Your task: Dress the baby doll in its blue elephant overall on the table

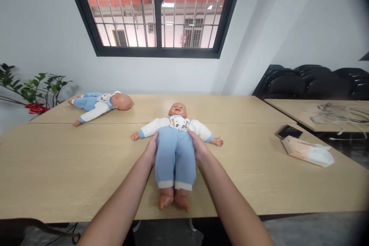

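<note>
A baby doll (175, 146) in blue trousers and a white top with an elephant face lies on its back on the wooden table (109, 169), arms spread and feet towards me. My left hand (151, 149) is against the doll's side at the waist, on the left. On the right, my right hand (197, 146) presses the other side of the waist. Both hands hold the doll between them, with most fingers hidden beside or beneath it. A second doll (98, 104) in similar clothes lies at the back left, its head to the right.
At the right are a black phone (289, 132) and a tissue pack (308, 151). Cables (340, 117) lie on another table by stacked black chairs (285, 82). A plant (37, 88) stands far left, and a barred window (158, 11) is ahead.
</note>
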A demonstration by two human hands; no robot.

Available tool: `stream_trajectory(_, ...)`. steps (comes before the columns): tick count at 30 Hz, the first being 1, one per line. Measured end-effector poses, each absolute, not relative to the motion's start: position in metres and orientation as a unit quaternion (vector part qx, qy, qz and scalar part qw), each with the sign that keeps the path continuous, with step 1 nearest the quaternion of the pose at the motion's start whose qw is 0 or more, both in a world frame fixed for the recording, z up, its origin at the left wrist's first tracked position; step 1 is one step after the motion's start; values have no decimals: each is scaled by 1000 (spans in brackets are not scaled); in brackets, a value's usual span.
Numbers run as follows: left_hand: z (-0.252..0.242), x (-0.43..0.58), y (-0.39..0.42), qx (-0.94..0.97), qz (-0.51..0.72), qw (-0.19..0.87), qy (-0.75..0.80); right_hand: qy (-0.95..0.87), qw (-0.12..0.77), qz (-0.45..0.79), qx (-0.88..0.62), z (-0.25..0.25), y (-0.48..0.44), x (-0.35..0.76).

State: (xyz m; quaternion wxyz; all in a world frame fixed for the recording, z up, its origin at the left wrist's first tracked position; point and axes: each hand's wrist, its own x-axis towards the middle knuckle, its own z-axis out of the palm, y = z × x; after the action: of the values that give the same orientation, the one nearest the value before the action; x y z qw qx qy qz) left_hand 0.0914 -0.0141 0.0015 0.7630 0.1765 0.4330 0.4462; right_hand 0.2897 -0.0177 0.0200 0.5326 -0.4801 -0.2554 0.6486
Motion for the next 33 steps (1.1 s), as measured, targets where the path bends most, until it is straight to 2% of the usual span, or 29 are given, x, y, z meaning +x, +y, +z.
stream_trajectory(3,7,90,-19,167,391,805,414,-236,531,664,-471,19,-25,291)
stream_trajectory(8,13,95,-23,183,400,803,402,-266,517,660,-475,17,-27,290)
stream_trajectory(11,11,99,-23,177,416,783,427,-258,544,637,-482,10,-20,287)
stream_trajectory(17,3,100,-19,185,445,747,458,-390,526,386,-650,9,-15,299)
stream_trajectory(19,0,100,-17,191,452,737,466,-431,486,294,-701,15,-17,310)
stream_trajectory(21,-3,100,-16,196,455,728,473,-485,403,255,-733,20,-20,319)
stream_trajectory(23,-4,100,-15,202,456,726,474,-520,343,297,-724,22,-22,321)
stream_trajectory(24,-5,100,-15,205,456,725,473,-525,342,334,-704,22,-23,319)
stream_trajectory(29,-6,97,-17,201,440,753,447,-417,491,559,-522,15,-29,295)
stream_trajectory(33,-4,96,-19,200,438,768,422,-346,500,646,-461,11,-32,287)
